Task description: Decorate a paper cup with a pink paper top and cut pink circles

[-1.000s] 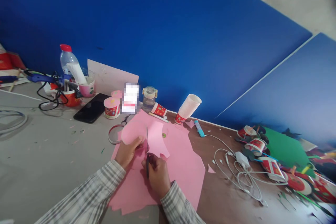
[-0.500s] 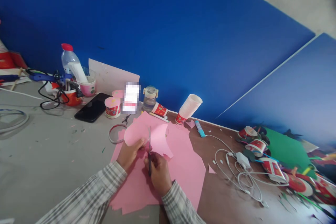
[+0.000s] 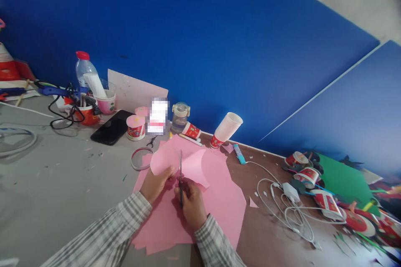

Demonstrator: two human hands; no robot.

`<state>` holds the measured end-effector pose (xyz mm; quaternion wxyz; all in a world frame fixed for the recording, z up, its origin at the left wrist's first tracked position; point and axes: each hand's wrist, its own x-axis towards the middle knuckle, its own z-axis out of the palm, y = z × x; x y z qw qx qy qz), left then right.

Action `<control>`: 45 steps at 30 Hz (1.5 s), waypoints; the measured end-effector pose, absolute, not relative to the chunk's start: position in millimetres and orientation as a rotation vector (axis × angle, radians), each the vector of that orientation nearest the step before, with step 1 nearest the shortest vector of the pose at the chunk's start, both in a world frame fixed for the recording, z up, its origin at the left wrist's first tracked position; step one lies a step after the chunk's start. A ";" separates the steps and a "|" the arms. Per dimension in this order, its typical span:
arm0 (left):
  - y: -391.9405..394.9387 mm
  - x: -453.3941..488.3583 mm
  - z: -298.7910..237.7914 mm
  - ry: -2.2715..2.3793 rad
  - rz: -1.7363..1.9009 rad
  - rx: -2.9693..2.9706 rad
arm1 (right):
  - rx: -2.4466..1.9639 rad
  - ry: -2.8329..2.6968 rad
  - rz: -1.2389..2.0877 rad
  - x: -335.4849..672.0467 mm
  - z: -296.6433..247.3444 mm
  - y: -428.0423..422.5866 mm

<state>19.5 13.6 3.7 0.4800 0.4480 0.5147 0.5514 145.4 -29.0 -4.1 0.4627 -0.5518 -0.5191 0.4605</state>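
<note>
A pink paper piece (image 3: pixel 165 161) with a rounded left edge is pinched between the thumb and fingers of my left hand (image 3: pixel 158 184). My right hand (image 3: pixel 191 203) is closed around the handles of dark scissors (image 3: pixel 181 167), whose blades point away from me at the paper's right side. A curved pink offcut (image 3: pixel 196 167) spreads to the right of the blades. Beneath both hands lie larger pink sheets (image 3: pixel 216 208) with uneven edges. The scissor handles are partly hidden by my right fingers.
Behind stand a stack of paper cups (image 3: pixel 230 127), a lidded jar (image 3: pixel 180 117) and a pink-topped cup (image 3: pixel 135 127). A tape ring (image 3: pixel 132 162) and a phone (image 3: pixel 112 127) lie left. White cables (image 3: pixel 291 208) and several decorated cups (image 3: pixel 327 204) occupy the right side.
The scissor blades have closed together along the paper, and the right-hand offcut has spread away from the rounded piece. The whole view has shifted slightly.
</note>
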 end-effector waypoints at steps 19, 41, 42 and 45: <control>12.7 18.6 12.6 1.270 1.286 1.203 | -1.333 -1.256 1.212 150.5 -14.3 -28.6; 11.8 17.7 15.2 1.213 1.232 1.174 | -1.278 -1.243 1.221 153.3 -16.6 -28.4; 11.1 17.9 16.3 1.213 1.227 1.173 | -1.276 -1.243 1.221 153.6 -16.3 -28.4; 10.4 18.3 17.9 1.211 1.211 1.177 | -1.279 -1.244 1.215 154.7 -16.4 -28.1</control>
